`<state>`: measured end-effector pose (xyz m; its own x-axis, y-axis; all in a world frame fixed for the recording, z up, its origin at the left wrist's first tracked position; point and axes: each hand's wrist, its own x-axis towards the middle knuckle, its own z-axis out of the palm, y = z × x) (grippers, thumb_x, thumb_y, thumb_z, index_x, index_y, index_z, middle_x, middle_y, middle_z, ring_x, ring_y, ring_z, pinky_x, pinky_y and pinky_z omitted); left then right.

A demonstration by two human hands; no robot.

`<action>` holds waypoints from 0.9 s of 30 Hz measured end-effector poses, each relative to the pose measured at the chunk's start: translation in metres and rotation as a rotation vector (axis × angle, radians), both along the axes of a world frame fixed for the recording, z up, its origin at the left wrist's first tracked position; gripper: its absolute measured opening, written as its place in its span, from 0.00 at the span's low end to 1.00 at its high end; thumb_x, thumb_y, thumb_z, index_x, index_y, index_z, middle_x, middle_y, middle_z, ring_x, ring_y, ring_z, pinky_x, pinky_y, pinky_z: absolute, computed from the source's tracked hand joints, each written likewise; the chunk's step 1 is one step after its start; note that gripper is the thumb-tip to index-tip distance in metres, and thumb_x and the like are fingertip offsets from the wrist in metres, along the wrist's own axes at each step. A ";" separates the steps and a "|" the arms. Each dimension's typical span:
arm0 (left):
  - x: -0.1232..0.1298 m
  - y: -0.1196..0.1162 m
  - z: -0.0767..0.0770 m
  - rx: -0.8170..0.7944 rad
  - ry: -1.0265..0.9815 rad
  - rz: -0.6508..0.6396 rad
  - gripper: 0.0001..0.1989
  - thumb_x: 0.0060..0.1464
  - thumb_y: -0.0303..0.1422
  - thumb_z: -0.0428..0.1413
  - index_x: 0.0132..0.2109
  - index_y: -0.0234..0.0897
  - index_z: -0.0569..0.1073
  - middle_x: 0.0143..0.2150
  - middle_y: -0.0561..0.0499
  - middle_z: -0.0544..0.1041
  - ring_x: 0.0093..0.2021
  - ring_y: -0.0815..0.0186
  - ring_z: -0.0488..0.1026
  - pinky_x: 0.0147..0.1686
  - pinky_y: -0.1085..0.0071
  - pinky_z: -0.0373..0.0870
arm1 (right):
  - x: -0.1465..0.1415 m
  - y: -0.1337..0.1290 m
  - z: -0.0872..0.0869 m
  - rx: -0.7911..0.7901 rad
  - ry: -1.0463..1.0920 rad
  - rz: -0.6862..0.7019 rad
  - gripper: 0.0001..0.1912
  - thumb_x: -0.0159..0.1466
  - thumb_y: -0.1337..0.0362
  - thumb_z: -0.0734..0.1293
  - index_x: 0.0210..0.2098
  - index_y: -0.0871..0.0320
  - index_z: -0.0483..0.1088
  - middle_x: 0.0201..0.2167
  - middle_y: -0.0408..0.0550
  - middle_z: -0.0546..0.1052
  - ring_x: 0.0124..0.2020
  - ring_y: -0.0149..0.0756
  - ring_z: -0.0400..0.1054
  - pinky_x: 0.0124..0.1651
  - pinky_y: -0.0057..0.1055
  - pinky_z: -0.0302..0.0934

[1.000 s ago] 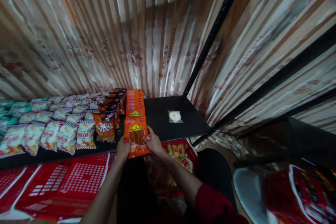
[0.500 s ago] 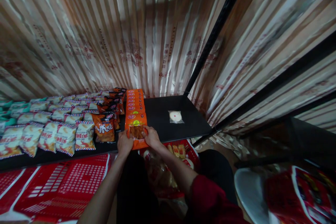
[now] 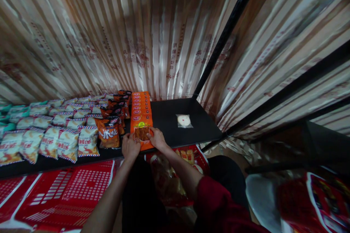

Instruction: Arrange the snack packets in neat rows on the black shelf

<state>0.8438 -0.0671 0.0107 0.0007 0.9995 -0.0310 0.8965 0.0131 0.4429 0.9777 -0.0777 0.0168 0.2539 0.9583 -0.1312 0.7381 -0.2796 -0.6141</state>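
An orange snack packet (image 3: pixel 142 134) with a clear window showing brown strips lies at the front of an overlapping column of like orange packets (image 3: pixel 140 106) on the black shelf (image 3: pixel 175 133). My left hand (image 3: pixel 131 146) grips its left edge, fingers closed on it. On the opposite edge my right hand (image 3: pixel 158 138) pinches the same packet, thumb toward the window. Just left of my left hand stands a brown-and-black snack bag (image 3: pixel 108 133). To the right, a round white item in a clear wrapper (image 3: pixel 183 120) lies on the shelf.
Rows of white snack bags (image 3: pixel 67 143) fill the shelf's left part. Below are a red basket (image 3: pixel 82 185) and another red basket (image 3: pixel 202 156) holding wrapped snacks. A black post (image 3: pixel 218 49) rises at the shelf's right end, before a striped curtain (image 3: pixel 166 36). A pale stool (image 3: pixel 261 198) stands lower right.
Both hands have moved the front orange packet slightly away from me, further onto the shelf and closer over the packets behind it. The view has shifted slightly.
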 end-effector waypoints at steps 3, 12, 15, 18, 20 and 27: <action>0.004 -0.003 0.004 0.077 0.084 -0.018 0.21 0.54 0.31 0.47 0.53 0.31 0.71 0.55 0.38 0.68 0.54 0.53 0.65 0.52 0.61 0.62 | 0.001 0.001 0.001 -0.003 0.003 -0.010 0.22 0.62 0.63 0.62 0.56 0.58 0.65 0.48 0.54 0.73 0.49 0.37 0.68 0.52 0.26 0.58; 0.024 0.014 0.006 0.147 0.101 -0.233 0.21 0.56 0.30 0.45 0.54 0.33 0.70 0.63 0.47 0.62 0.65 0.52 0.49 0.59 0.58 0.56 | 0.004 0.002 -0.004 -0.001 0.003 -0.015 0.22 0.63 0.63 0.62 0.56 0.58 0.65 0.48 0.54 0.73 0.49 0.37 0.68 0.51 0.26 0.58; 0.031 0.027 0.003 0.104 0.075 -0.286 0.22 0.58 0.32 0.42 0.58 0.32 0.67 0.66 0.46 0.57 0.67 0.51 0.43 0.59 0.54 0.56 | 0.005 0.004 -0.006 -0.006 0.008 -0.011 0.22 0.63 0.64 0.62 0.56 0.59 0.64 0.49 0.54 0.73 0.50 0.37 0.68 0.51 0.26 0.58; 0.037 0.036 0.002 0.066 0.072 -0.318 0.24 0.60 0.34 0.40 0.59 0.32 0.64 0.66 0.46 0.55 0.68 0.51 0.39 0.61 0.52 0.52 | 0.006 0.006 -0.006 -0.012 0.011 -0.006 0.23 0.63 0.64 0.62 0.57 0.59 0.64 0.49 0.54 0.73 0.50 0.37 0.67 0.52 0.26 0.58; 0.040 0.041 0.002 0.054 0.080 -0.329 0.24 0.60 0.35 0.39 0.60 0.33 0.63 0.67 0.46 0.54 0.68 0.52 0.38 0.61 0.53 0.50 | 0.006 0.007 -0.006 -0.017 0.011 -0.004 0.23 0.63 0.65 0.62 0.57 0.59 0.64 0.50 0.54 0.72 0.51 0.37 0.67 0.52 0.26 0.58; 0.045 0.054 -0.006 0.070 0.117 -0.319 0.24 0.61 0.37 0.39 0.62 0.39 0.61 0.66 0.47 0.56 0.68 0.52 0.40 0.62 0.53 0.48 | 0.008 0.011 -0.007 -0.027 0.010 -0.013 0.23 0.62 0.64 0.62 0.57 0.57 0.64 0.49 0.53 0.73 0.49 0.38 0.68 0.51 0.27 0.58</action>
